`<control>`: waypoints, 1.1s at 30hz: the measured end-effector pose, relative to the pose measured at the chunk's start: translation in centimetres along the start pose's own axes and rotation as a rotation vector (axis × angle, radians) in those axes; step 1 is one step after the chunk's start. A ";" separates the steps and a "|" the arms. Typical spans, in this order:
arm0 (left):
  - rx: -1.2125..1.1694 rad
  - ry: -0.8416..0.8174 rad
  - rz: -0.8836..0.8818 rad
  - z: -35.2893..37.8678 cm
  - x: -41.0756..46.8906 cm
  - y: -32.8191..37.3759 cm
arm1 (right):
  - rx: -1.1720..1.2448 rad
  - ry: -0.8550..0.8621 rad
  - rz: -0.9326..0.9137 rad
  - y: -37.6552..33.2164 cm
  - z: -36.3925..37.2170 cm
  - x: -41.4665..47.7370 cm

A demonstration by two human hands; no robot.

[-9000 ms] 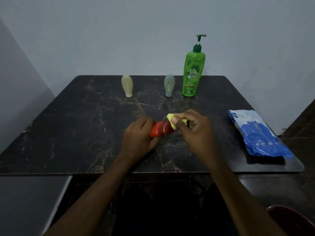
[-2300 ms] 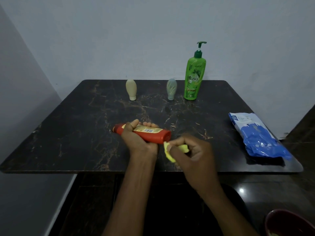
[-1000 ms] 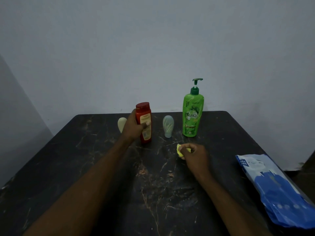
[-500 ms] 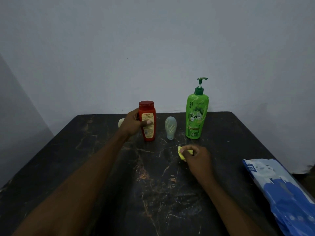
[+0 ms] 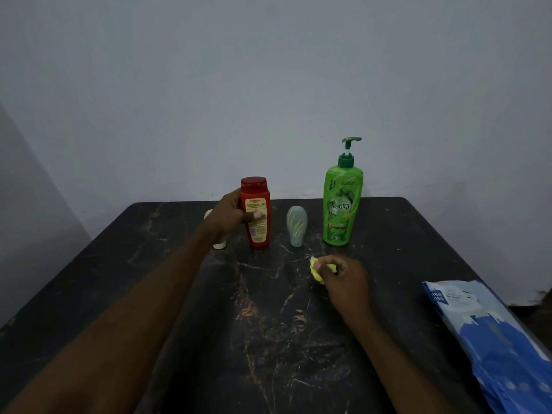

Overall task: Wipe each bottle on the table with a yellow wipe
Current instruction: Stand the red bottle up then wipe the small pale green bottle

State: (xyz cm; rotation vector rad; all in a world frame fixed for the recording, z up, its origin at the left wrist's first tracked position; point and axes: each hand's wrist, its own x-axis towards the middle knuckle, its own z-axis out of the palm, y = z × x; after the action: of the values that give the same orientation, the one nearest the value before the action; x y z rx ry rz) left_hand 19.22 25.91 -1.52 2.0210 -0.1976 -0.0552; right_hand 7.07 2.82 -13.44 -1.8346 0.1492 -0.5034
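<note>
dark veined marble surface [image 5: 268,339]: left hand [image 5: 228,218] grips upright red bottle [image 5: 256,216]; right hand [image 5: 343,279] pinches crumpled yellow wipe [image 5: 315,268].

Dark table [image 5: 268,339] bears red bottle [image 5: 258,233], grey bottle [image 5: 296,225], green pump bottle [image 5: 340,210], blue pack [image 5: 493,339], perhaps cream bottle [image 5: 219,245].

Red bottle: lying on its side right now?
No, the red bottle stands upright on the table, with the left hand gripping it.
</note>
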 end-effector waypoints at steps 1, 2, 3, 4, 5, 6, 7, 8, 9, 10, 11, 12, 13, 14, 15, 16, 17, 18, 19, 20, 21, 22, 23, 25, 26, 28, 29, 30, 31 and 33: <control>-0.004 -0.008 -0.008 -0.1 0.1 0.0 | -0.004 0.000 -0.002 0.0 0.0 0.0; -0.014 -0.018 -0.015 -0.2 0.1 0.0 | -0.005 0.000 -0.006 0.1 0.0 0.0; -0.022 -0.029 -0.022 -0.3 0.2 0.0 | -0.001 0.002 -0.007 0.1 0.0 0.0; -0.025 -0.040 -0.028 -0.4 0.2 0.0 | 0.005 0.001 -0.007 0.1 0.0 0.0; -0.027 -0.052 -0.034 -0.5 0.2 0.1 | 0.010 -0.001 -0.009 0.0 0.0 0.0; -0.032 -0.063 -0.039 -0.5 0.3 0.1 | 0.012 -0.002 -0.010 0.1 0.1 0.1; -0.039 -0.075 -0.044 -0.6 0.3 0.2 | 0.013 -0.003 -0.007 0.1 0.1 0.1; -0.050 -0.084 -0.047 -0.6 0.3 0.4 | 0.016 -0.005 0.001 0.2 0.1 0.1; -0.058 -0.092 -0.050 -0.6 0.3 0.6 | 0.024 -0.010 0.011 0.4 0.2 0.1; -0.068 -0.099 -0.051 -0.6 0.3 0.7 | 0.031 -0.015 0.023 0.5 0.2 0.1; -0.078 -0.106 -0.054 -0.7 0.3 0.7 | 0.032 -0.016 0.029 0.5 0.2 0.2; -0.090 -0.110 -0.053 -0.7 0.2 0.7 | 0.023 -0.014 0.027 0.5 0.2 0.2; -0.096 -0.106 -0.047 -0.8 0.1 0.6 | 0.013 -0.012 0.021 0.5 0.2 0.1; -0.097 -0.092 -0.032 -0.9 0.1 0.4 | 0.009 -0.011 0.017 0.5 0.2 0.1; -0.088 -0.068 -0.008 -1.0 -0.1 0.3 | 0.014 -0.010 0.017 0.5 0.1 0.1; -0.073 -0.034 0.026 -1.0 -0.4 0.1 | 0.018 -0.008 0.017 0.5 0.1 0.0; -0.047 0.015 0.067 -0.9 -1.0 0.1 | 0.019 -0.007 0.018 0.5 0.1 0.0; -0.020 0.086 0.112 -0.6 -1.7 0.1 | 0.021 -0.008 0.021 0.5 0.1 0.0; 0.011 0.182 0.160 -0.2 -2.6 0.2 | 0.027 -0.009 0.025 0.5 0.2 0.0; 0.049 0.298 0.216 0.3 -3.6 0.2 | 0.039 -0.011 0.032 0.5 0.2 0.0; 0.096 0.418 0.281 0.8 -4.7 0.1 | 0.050 -0.013 0.036 0.4 0.2 0.0; 0.143 0.519 0.350 1.5 -5.9 0.0 | 0.053 -0.012 0.037 0.4 0.2 0.0; 0.181 0.581 0.409 2.2 -7.0 -0.1 | 0.054 -0.012 0.036 0.4 0.2 0.0; 0.194 0.572 0.456 4.1 -9.1 -0.2 | 0.063 -0.018 0.044 0.6 0.2 0.0; 0.181 0.534 0.436 5.3 -9.8 -0.3 | 0.067 -0.023 0.050 0.6 0.2 0.0; 0.165 0.434 0.361 8.1 -10.5 -0.7 | 0.080 -0.019 0.062 0.8 0.1 0.1; 0.161 0.388 0.326 9.5 -10.4 -1.2 | 0.093 -0.013 0.067 0.8 0.1 0.1; 0.163 0.354 0.296 10.7 -10.1 -1.8 | 0.107 -0.007 0.071 0.9 0.0 0.1; 0.179 0.337 0.272 11.7 -9.6 -2.4 | 0.120 -0.001 0.076 0.8 0.0 0.1; 0.231 0.338 0.253 13.0 -8.4 -3.4 | 0.154 0.016 0.090 0.8 -0.1 0.1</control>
State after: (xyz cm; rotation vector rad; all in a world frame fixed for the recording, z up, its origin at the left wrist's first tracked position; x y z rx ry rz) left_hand 9.73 17.20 -10.79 2.1814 -0.2508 0.4843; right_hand 7.27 2.41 -14.16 -1.6660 0.1975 -0.4547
